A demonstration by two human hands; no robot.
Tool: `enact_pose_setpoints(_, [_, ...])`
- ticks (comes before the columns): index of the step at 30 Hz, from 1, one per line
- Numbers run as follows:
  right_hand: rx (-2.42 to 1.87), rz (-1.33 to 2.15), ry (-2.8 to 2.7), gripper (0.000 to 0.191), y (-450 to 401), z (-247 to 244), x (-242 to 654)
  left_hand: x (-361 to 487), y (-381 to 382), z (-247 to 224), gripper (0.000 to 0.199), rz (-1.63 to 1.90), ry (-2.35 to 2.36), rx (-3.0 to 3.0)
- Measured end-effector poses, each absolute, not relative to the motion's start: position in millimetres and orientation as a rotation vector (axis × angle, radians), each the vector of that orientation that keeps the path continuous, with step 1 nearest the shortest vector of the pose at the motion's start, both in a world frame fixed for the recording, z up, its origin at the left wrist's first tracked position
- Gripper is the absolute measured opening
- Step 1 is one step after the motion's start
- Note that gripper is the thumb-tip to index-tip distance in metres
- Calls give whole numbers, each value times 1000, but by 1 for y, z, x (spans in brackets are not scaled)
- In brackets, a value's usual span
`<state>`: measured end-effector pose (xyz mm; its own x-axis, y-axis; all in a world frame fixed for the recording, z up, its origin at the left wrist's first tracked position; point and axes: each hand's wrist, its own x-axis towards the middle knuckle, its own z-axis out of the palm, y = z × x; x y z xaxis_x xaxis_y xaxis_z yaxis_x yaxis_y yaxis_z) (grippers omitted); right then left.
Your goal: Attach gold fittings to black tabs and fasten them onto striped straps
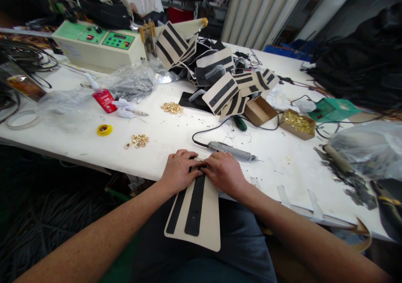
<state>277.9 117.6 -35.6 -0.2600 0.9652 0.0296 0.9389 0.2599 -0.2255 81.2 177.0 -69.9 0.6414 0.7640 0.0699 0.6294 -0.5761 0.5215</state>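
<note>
Hands point(201, 170) together, pinching the far end of the striped panel point(209, 216) at lower centre; to do this well, press evenly and keep the strips flat, clear of the grey power tool point(232, 150) just beyond.

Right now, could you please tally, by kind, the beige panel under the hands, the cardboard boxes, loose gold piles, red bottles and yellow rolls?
Beige panel under the hands: 1
Cardboard boxes: 2
Loose gold piles: 2
Red bottle: 1
Yellow roll: 1
Total: 7
</note>
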Motion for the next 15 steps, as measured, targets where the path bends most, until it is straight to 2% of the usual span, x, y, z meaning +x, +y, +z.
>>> enact_pose_setpoints(9, [-1712,273,-2507,18,122,-33,277,83,182,-73,18,407,1105,2353])
enact_pose_setpoints(15, [-1662,375,-2559,10,132,-34,283,83,184,-72,21,373,1095,2367])
